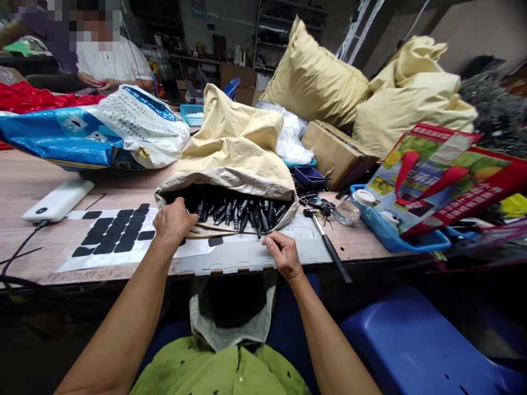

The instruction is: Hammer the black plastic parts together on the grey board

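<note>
A single head-worn camera looks forward and down from above the near edge of the desk (24, 186), close over the person's own forearms. It faces across the desk toward its far edge and the shelves (288, 27) beyond. The wide lens bends the desk's edges.

Left hand (175, 221) fingertips are tucked into the sack (230, 159) mouth, so what they grip can't be told; the black parts (241, 211) inside run back into shadow, count and far ends hidden. Right hand (283, 253) is curled on the grey panel (242, 255), fingertips folded under and out of sight, any pinched item too small to tell. Both arms are cut by the bottom edge, and the bag (444, 181) at right is cut by the frame edge, its print blurred.
</note>
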Demonstrator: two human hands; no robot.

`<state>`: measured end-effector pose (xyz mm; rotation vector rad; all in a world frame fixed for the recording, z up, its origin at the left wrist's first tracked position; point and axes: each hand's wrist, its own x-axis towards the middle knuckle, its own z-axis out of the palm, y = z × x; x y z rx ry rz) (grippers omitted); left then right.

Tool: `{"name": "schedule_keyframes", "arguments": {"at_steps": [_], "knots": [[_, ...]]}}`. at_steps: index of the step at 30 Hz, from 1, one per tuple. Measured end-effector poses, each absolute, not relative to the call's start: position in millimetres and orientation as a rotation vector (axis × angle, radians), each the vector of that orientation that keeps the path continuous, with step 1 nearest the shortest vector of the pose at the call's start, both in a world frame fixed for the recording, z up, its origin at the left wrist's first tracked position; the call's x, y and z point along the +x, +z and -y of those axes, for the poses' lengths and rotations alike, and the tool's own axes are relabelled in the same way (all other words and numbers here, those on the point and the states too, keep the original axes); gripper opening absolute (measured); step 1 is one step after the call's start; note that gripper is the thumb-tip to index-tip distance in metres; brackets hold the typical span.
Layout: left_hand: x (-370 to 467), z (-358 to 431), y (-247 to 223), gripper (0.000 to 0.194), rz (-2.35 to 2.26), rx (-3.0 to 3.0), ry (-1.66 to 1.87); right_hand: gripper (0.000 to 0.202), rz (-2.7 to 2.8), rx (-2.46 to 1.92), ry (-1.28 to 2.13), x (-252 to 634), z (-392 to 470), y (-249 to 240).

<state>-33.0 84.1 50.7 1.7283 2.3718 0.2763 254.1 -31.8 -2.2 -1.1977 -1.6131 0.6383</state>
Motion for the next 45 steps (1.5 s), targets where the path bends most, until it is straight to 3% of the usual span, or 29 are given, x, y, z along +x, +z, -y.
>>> {"name": "schedule_keyframes", "arguments": {"at_steps": [6,14,20,26,29,33,37,45], "knots": [[-21,-79,50,0.05,-2.4,1.738,0.285,0.036,1.616,-1.21,0.632,253,32,-2],[-37,-43,38,0.061,-2.05,1.531,1.016,0.035,1.616,-1.216,0.619,253,31,-3],[5,-2,25,0.044,-1.307,1.984,0.683,0.032,1.626,-1.221,0.601,253,30,-2],[32,-6,6,0.033,-1.149,2.303,0.663,0.03,1.6,-1.242,0.475,255,37,-3],[32,-11,0,0.025,-1.14,2.278,0.732,0.028,1.454,-1.409,0.169,277,39,5],[31,-13,-2,0.021,-1.127,2.232,0.754,0.023,1.206,-2.016,-0.307,329,35,22],[32,-14,-4,0.022,-1.15,2.229,0.758,0.036,1.282,-2.492,-0.043,364,31,24],[33,-14,-3,0.02,-1.162,2.246,0.757,0.038,1.322,-2.571,-0.091,374,37,8]]}}
